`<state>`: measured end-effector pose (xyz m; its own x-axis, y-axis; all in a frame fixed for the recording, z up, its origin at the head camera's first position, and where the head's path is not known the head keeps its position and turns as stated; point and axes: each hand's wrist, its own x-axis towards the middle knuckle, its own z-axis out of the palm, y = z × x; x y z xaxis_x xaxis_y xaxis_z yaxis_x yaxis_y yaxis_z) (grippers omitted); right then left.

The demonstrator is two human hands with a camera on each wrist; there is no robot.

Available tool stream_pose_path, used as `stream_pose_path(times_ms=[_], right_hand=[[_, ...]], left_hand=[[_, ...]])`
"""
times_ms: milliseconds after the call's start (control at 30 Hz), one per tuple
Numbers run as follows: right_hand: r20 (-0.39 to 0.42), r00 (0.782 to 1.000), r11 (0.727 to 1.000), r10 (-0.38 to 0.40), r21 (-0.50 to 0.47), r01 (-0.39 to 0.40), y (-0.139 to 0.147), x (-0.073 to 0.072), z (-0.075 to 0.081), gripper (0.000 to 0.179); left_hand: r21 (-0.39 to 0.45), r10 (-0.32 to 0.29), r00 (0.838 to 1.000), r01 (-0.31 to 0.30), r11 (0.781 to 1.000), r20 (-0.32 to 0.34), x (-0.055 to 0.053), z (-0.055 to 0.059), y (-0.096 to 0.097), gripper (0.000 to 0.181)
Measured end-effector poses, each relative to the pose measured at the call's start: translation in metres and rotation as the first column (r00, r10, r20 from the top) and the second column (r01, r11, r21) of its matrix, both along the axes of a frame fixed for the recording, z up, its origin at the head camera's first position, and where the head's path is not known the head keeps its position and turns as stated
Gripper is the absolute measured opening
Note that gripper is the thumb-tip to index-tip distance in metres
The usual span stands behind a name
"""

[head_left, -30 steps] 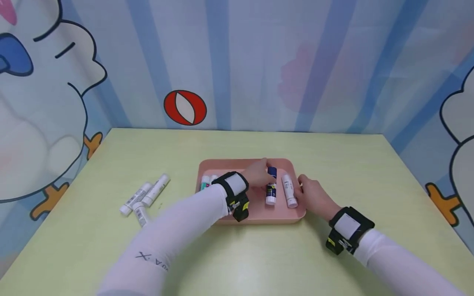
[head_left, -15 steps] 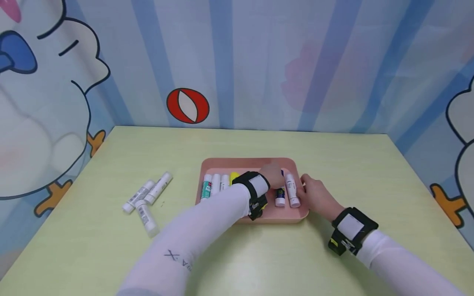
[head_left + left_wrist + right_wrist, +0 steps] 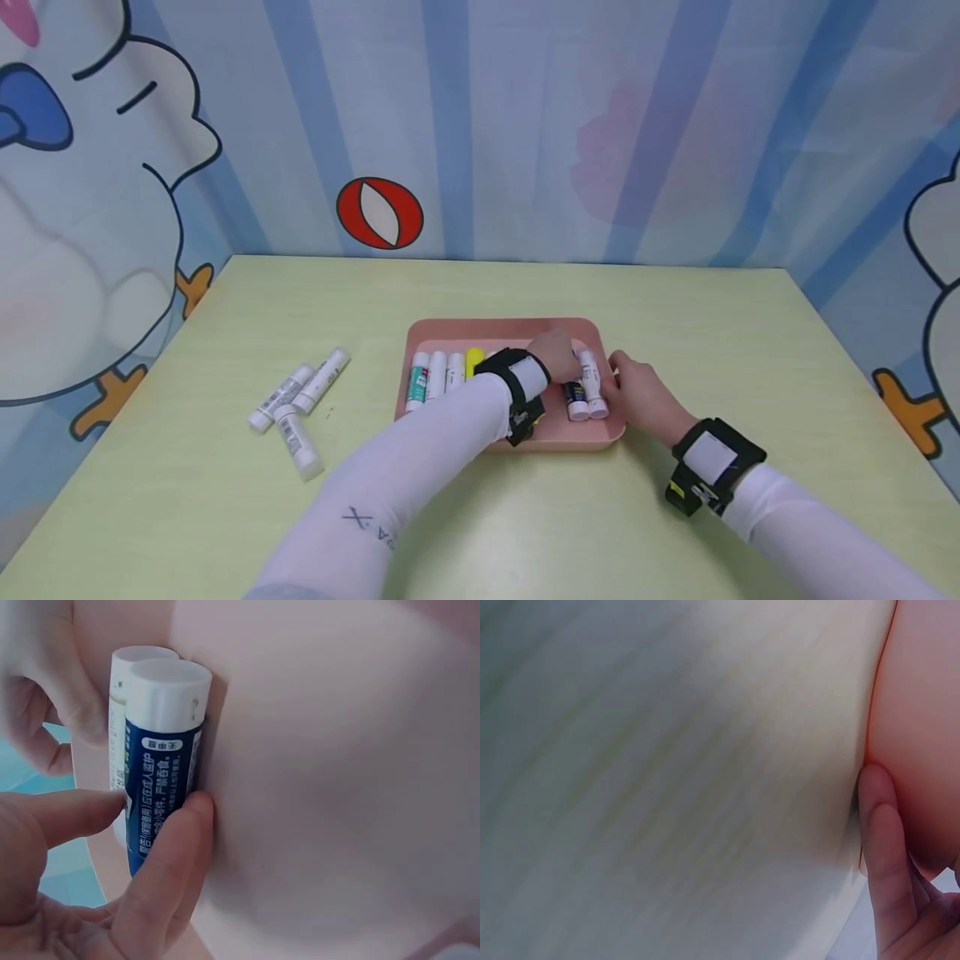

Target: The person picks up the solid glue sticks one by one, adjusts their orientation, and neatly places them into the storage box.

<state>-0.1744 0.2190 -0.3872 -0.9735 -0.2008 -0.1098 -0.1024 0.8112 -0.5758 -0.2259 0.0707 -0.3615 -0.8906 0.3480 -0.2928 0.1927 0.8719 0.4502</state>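
Note:
My left hand (image 3: pixel 555 357) reaches into the pink tray (image 3: pixel 502 325) and pinches a dark blue glue stick (image 3: pixel 161 787) between thumb and fingers. That stick has a white end and stands against a white glue stick (image 3: pixel 594 385) on its right, near the tray's right side. With my right hand (image 3: pixel 647 398) I grip the tray's right rim; in the right wrist view its fingers (image 3: pixel 889 855) lie along the tray's outer wall. In the head view, the left hand hides the blue stick's upper part.
At the tray's left side lie a green-and-white glue stick (image 3: pixel 417 382), white glue sticks (image 3: pixel 437 377) and a yellow-topped one (image 3: pixel 474 360), partly behind my left forearm. Three white glue sticks (image 3: pixel 297 442) lie loose on the table (image 3: pixel 187 467) to the left. A patterned curtain (image 3: pixel 510 125) hangs behind.
My left hand has moved right within the tray, shifting the dark blue glue stick up against the white one. The right hand has stayed at the rim.

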Motion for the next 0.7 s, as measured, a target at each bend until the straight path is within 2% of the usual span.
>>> stream_pose_path(times_ms=[267, 367, 433, 500, 600, 700], right_hand=[[0.010, 1.000, 1.000, -0.002, -0.003, 0.002, -0.001, 0.001, 0.001, 0.015], [0.006, 1.000, 1.000, -0.004, -0.009, 0.004, -0.001, 0.001, 0.001, 0.015], [0.016, 1.000, 1.000, -0.008, -0.015, 0.008, -0.001, 0.001, 0.001, 0.015], [0.030, 0.999, 1.000, -0.011, -0.019, 0.012, -0.001, 0.001, 0.001, 0.016], [0.060, 0.998, 0.999, -0.024, -0.022, 0.026, -0.001, 0.001, 0.002, 0.017], [0.078, 0.996, 0.999, -0.034, -0.022, 0.036, -0.001, 0.001, 0.002, 0.018]], left_hand=[[0.044, -0.002, 1.000, 0.000, 0.999, 0.028, 0.000, -0.003, -0.003, 0.026], [0.092, -0.020, 0.999, 0.016, 0.996, 0.039, 0.004, -0.002, -0.009, 0.020], [0.124, -0.039, 0.998, 0.033, 0.992, 0.048, 0.009, 0.001, -0.016, 0.024], [0.173, -0.064, 0.997, 0.054, 0.983, 0.052, 0.017, 0.010, -0.025, 0.040], [0.238, -0.097, 0.994, 0.081, 0.968, 0.058, 0.033, 0.031, -0.045, 0.062], [0.286, -0.112, 0.993, 0.099, 0.953, 0.030, 0.050, 0.051, -0.068, 0.063]])
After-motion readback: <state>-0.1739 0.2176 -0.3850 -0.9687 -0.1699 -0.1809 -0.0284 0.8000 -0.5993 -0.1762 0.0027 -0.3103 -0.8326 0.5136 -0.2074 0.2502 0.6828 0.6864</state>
